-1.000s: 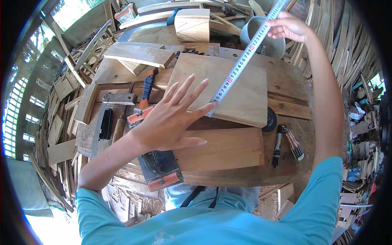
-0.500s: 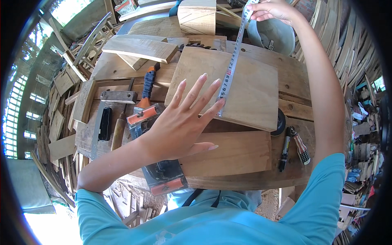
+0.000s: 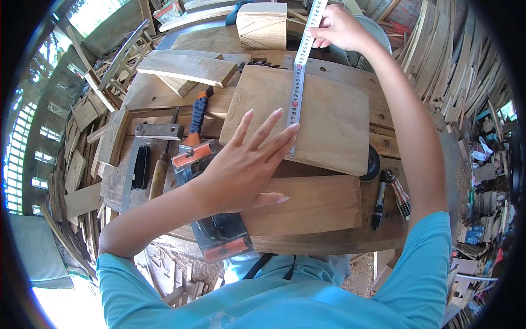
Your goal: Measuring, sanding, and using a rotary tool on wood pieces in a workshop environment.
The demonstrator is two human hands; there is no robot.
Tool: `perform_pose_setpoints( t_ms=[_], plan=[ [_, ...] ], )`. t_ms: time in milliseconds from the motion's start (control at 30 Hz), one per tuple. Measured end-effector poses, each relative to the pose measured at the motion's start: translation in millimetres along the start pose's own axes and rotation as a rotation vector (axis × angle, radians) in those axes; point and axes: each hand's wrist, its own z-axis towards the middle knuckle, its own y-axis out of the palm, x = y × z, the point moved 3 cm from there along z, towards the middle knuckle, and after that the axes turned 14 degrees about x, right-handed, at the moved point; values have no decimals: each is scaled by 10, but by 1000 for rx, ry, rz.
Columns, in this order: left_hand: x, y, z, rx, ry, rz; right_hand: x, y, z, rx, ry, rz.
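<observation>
A white measuring tape [image 3: 298, 82] runs across a pale square wooden board [image 3: 334, 126] on the workbench, from near the board's front edge out past its far side. My left hand [image 3: 249, 159] is open over the board's near left part, fingers stretched, the index fingertip at the tape's lower stretch. Beyond the far edge, my right hand [image 3: 337, 30] pinches the tape between thumb and fingers. Under my left palm and thumb lies a flatter brown board [image 3: 318, 211]. Beside it rests a dark flat tool with orange ends [image 3: 224, 249], partly hidden by my left forearm.
On the right lie a black marker [image 3: 379, 205] and a tool with a patterned handle [image 3: 402, 200]. At left are a try square [image 3: 159, 130], a wooden-handled tool [image 3: 159, 176] and a blue-wrapped handle [image 3: 198, 116]. Behind stand a wooden block [image 3: 262, 27] and a saw-toothed blade [image 3: 268, 62].
My right hand has moved left and slightly nearer, swinging the tape's far part left so it lies steeper across the board. My left hand has barely shifted, its fingers a little closer together.
</observation>
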Motion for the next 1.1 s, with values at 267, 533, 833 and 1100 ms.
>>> perform_pose_setpoints(
  t_ms=[267, 533, 833, 1100],
  plan=[
    [29, -7, 37, 9, 9, -12, 168, -85, -58, 36, -375, 110],
    [-10, 3, -13, -12, -6, -4, -291, -69, -179, 48, -27, -160],
    [-20, 20, -20, 10, -14, -21, -717, -84, -326, 26, -41, -204],
    [-35, 3, -9, 20, -21, -48, -619, -17, -323, 112, -54, -351]
  ],
)
